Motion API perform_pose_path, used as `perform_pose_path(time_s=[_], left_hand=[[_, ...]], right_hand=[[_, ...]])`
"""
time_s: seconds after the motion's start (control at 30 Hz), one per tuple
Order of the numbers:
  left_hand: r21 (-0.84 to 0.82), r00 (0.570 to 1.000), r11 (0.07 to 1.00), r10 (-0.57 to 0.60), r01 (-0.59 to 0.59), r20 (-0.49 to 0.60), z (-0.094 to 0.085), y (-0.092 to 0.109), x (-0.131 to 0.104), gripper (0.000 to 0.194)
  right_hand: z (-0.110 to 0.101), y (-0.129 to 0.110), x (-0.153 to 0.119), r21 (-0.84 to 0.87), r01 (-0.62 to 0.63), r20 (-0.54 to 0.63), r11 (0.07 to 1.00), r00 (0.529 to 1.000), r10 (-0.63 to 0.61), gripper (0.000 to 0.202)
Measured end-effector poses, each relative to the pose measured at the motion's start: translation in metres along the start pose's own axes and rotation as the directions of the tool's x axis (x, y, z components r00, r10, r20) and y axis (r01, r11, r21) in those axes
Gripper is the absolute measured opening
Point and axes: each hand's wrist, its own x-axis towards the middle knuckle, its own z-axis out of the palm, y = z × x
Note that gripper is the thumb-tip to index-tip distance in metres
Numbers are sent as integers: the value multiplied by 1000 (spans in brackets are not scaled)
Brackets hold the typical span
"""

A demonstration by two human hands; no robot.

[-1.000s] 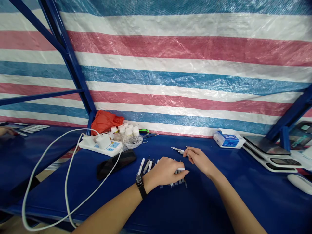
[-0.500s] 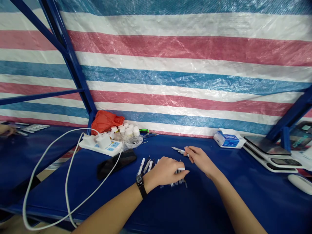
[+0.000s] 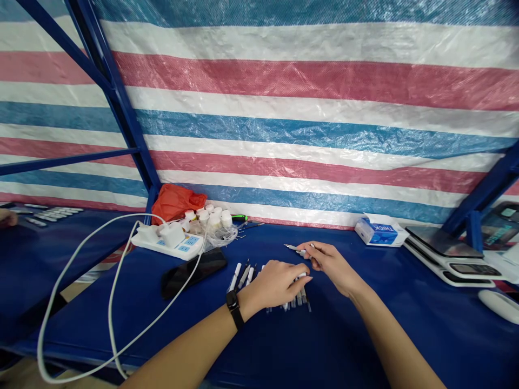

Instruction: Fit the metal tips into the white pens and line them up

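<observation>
My left hand (image 3: 279,282), with a black watch at the wrist, lies over a row of small pen-like parts; its thumb and forefinger pinch a white piece (image 3: 301,275). White and grey pen parts (image 3: 244,275) show to its left, and clear-tipped ends (image 3: 300,297) stick out below it. My right hand (image 3: 326,262) is closed, fingertips together, beside a slim white-and-grey pen-like part (image 3: 298,250) with a pointed tip facing left. Whether the fingers grip that part or a smaller thing is hard to make out.
On the blue table (image 3: 344,346), a power strip (image 3: 168,242) with looping white cables and a black phone (image 3: 194,273) lie left. White bottles (image 3: 214,219) and a red bag (image 3: 176,202) are behind. A blue-white box (image 3: 381,231) and scales (image 3: 450,256) stand right. Another person's hand (image 3: 7,218) is far left.
My left thumb and forefinger have drawn closer together around the white piece. My right fingers have shifted slightly, and a small shiny bit shows at their tips. The other person's hand has moved left.
</observation>
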Motion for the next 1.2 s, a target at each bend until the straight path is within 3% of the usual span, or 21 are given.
perform_pose_path(time_s=[0.13,0.33,0.6,0.83,1.0,1.2], left_hand=[[-5,1000,1000,-14,14,0,0,0,0,22],[-15,999,999,-51,50,-15,2,0,1,19],[8,995,996,-94,94,-37,4,-2,2,20],[-17,992,996,-87,86,-88,4,-3,1,20],[-38,990,996,-89,85,-110,4,-2,1,19],[-52,988,996,-82,76,-129,5,-4,1,20]], right_hand=[[4,0,-1,39,81,12,996,997,-81,55],[2,4,2,-177,200,-87,964,972,-218,49],[5,2,2,-165,229,-144,959,957,-253,48],[4,1,0,-37,220,-185,975,957,-223,47],[1,2,1,-41,256,-262,966,930,-258,47],[7,-7,-2,16,182,-182,983,967,-176,61]])
